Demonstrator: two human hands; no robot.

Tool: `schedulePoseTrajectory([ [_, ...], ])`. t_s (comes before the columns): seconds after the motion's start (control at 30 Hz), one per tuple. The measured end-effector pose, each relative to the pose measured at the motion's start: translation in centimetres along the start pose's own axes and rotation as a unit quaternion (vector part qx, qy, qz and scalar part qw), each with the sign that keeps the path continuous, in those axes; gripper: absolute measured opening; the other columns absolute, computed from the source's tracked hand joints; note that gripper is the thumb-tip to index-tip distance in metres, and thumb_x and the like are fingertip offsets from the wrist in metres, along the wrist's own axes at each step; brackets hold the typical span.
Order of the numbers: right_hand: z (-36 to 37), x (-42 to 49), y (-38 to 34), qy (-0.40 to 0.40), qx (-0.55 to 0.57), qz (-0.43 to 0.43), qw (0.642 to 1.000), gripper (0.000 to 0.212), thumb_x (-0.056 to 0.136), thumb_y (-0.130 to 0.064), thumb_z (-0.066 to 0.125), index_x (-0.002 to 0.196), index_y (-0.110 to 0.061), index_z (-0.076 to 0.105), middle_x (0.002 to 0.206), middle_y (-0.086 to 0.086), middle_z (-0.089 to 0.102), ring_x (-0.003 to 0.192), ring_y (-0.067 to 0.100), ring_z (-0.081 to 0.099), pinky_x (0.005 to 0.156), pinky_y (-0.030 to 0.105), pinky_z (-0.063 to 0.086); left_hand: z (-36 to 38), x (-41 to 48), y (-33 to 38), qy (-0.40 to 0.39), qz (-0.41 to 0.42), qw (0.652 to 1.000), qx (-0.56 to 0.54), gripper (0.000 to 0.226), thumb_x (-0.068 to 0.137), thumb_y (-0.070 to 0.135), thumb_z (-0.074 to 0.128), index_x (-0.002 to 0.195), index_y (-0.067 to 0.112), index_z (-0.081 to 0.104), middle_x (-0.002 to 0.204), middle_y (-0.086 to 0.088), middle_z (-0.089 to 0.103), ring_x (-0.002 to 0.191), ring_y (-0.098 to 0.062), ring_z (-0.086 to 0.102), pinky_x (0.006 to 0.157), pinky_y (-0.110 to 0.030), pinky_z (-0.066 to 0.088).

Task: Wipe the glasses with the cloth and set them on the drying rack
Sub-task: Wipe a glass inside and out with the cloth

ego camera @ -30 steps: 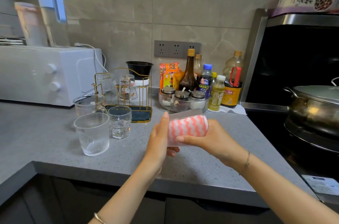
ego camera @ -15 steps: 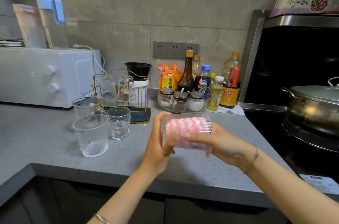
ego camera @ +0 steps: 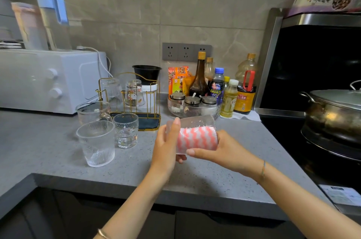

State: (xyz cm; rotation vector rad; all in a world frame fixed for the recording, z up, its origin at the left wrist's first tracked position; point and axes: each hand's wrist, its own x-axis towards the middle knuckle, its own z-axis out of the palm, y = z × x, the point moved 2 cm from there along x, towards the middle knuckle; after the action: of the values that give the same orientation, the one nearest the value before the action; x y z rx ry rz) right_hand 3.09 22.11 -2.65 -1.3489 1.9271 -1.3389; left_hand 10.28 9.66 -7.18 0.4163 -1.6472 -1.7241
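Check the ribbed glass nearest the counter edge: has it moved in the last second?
No. The ribbed glass stands just left of the small printed glass, in front of the drying rack, as before.

Two bare forearms, the person's left (ego camera: 134, 199) and right (ego camera: 302, 195), enter from the lower edge, each ending in a bare hand. The left hand (ego camera: 166, 146) and right hand (ego camera: 226, 152) both show short, plain thumbnails. Low on the left wrist sits a thin gold-coloured bangle (ego camera: 102, 234), a narrow, shiny band partly cut off by the frame's edge. The right wrist wears a slim cord bracelet (ego camera: 263, 169) with greenish and orange tints, its finer detail too small to make out.
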Motion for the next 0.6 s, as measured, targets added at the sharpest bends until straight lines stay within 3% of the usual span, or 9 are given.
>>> schedulePoseTrajectory([
  [0.1,0.1,-0.2,0.1,-0.028,0.052,0.022,0.998,0.029,0.076,-0.007,0.077,0.101,-0.02,0.069,0.089,-0.008,0.075,0.082,0.004,0.069,0.068,0.012,0.05,-0.2,-0.3,0.0,0.021,0.082,0.996,0.026,0.047,0.082,0.068,0.054,0.1,0.025,0.054,0.081,0.01,0.066,0.072,-0.005,0.066,0.057,-0.013,0.048],
  [0.2,0.0,-0.3,0.0,-0.032,0.051,0.034,0.998,0.028,0.073,-0.013,0.081,0.096,-0.023,0.069,0.079,-0.009,0.071,0.068,0.003,0.058,0.053,0.018,0.037,-0.3,-0.4,-0.3,0.015,0.159,0.986,0.052,0.065,0.068,0.08,0.051,0.105,0.027,0.052,0.088,0.022,0.067,0.082,0.002,0.066,0.067,-0.011,0.049],
  [0.27,-0.3,-0.1,0.2,-0.043,0.098,0.039,0.993,0.035,0.069,-0.013,0.081,0.101,-0.022,0.069,0.088,-0.004,0.072,0.077,0.006,0.063,0.06,0.018,0.044,-0.4,-0.4,-0.5,-0.004,0.202,0.977,0.069,0.069,0.068,0.086,0.048,0.108,0.03,0.048,0.093,0.024,0.065,0.084,-0.001,0.066,0.067,-0.013,0.049],
  [0.33,-0.6,-0.1,0.2,-0.06,0.186,0.043,0.98,0.04,0.069,-0.005,0.076,0.107,-0.017,0.068,0.103,0.003,0.073,0.094,0.014,0.068,0.077,0.021,0.053,-0.5,-0.5,-0.4,-0.025,0.241,0.966,0.086,0.069,0.072,0.083,0.048,0.113,0.028,0.045,0.098,0.024,0.061,0.086,-0.003,0.065,0.069,-0.017,0.05],
  [0.4,-0.8,-0.2,0.0,-0.063,0.216,0.035,0.974,0.038,0.073,-0.003,0.073,0.109,-0.013,0.066,0.107,0.005,0.072,0.099,0.017,0.069,0.082,0.023,0.054,-0.4,-0.6,-0.1,-0.039,0.271,0.956,0.1,0.068,0.076,0.08,0.048,0.117,0.027,0.042,0.104,0.028,0.056,0.091,-0.003,0.063,0.073,-0.015,0.05],
  [0.47,-0.9,-0.2,-0.3,-0.048,0.211,0.025,0.976,0.037,0.074,-0.005,0.073,0.11,-0.011,0.066,0.106,0.005,0.073,0.097,0.017,0.069,0.079,0.021,0.054,-0.4,-0.5,0.1,-0.054,0.268,0.957,0.099,0.067,0.077,0.079,0.048,0.12,0.028,0.04,0.106,0.029,0.054,0.093,-0.003,0.063,0.072,-0.015,0.051],
  [0.6,-1.2,-0.3,-1.2,0.018,0.143,0.011,0.99,0.027,0.072,-0.008,0.074,0.097,-0.017,0.067,0.089,-0.004,0.076,0.085,0.01,0.072,0.071,0.017,0.054,-0.2,-0.4,-0.2,-0.098,0.193,0.974,0.074,0.079,0.068,0.087,0.044,0.131,0.039,0.036,0.114,0.02,0.058,0.082,-0.002,0.064,0.056,-0.017,0.049],
])
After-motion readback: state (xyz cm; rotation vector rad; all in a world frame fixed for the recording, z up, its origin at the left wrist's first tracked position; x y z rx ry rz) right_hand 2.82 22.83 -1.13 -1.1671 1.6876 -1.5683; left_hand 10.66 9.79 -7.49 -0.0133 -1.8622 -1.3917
